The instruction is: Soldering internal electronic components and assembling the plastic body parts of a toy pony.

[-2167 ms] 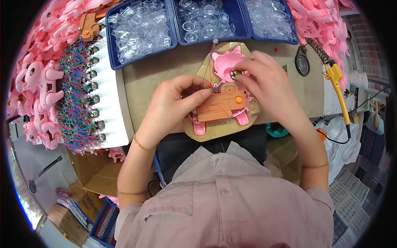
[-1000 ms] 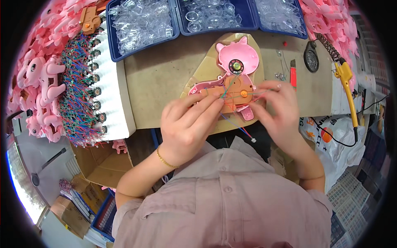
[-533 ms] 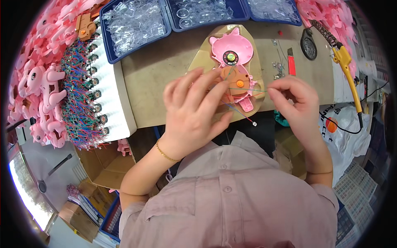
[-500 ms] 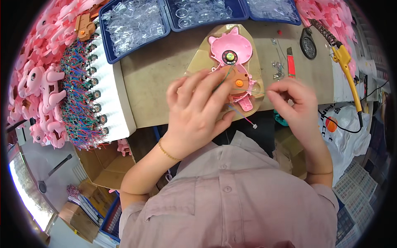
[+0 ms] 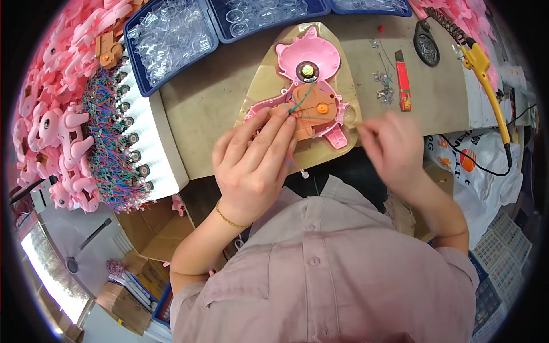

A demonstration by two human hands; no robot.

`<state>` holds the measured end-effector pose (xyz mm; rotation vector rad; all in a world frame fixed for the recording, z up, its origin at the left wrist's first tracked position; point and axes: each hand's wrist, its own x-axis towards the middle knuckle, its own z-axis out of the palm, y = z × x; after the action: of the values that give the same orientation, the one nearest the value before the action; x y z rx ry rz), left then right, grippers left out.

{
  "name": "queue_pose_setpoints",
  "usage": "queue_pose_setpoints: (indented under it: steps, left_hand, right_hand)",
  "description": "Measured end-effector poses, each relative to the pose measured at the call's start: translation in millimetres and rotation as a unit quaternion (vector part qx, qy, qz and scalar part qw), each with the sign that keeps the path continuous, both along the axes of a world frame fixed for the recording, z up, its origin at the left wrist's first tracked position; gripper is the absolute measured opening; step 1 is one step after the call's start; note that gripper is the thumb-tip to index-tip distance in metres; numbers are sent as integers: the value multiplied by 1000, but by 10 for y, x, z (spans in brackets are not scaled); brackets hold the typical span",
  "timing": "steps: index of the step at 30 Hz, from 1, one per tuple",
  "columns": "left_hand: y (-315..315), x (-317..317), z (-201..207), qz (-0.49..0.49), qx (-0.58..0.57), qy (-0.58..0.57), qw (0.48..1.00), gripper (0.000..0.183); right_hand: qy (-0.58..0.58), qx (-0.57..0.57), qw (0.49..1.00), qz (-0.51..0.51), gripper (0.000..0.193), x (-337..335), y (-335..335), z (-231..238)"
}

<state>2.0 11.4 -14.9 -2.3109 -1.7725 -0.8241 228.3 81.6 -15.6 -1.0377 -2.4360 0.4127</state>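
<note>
A pink plastic toy shell half (image 5: 322,52) lies hollow side up, with a round black speaker (image 5: 307,71) in its head part. Below the speaker, an orange gearbox (image 5: 323,98) with a brighter orange knob sits in the shell's body. The fingertips of my left hand (image 5: 251,163) are pressed together on thin green and red wires (image 5: 298,105) over the gearbox. A lead with a small white plug (image 5: 305,174) hangs below these fingers. My right hand (image 5: 396,150), slightly blurred, is closed in a pinch beside the shell; what it holds is too fine to make out.
A tan board (image 5: 258,86) lies under the shell. Blue trays (image 5: 150,86) of clear parts stand behind. On the right are a red cutter (image 5: 403,86) and a yellow soldering iron (image 5: 485,77). Wired speakers (image 5: 111,137) and pink toy bodies (image 5: 57,123) are piled left.
My right hand's pinch has come slightly left and stays beside the shell. My left fingers have shifted left, uncovering more of the gearbox. The whole view has moved a little.
</note>
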Motion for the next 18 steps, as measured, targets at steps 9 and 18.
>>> queue_pose_setpoints:
  steps: [9,18]
  left_hand:
    - [103,-23,9,-110,-15,-14,994,39]
    - [44,151,54,-74,37,91,992,26]
  right_hand:
    - [61,-364,927,-70,9,48,-144,166]
    - [26,0,997,76,11,-321,345,169]
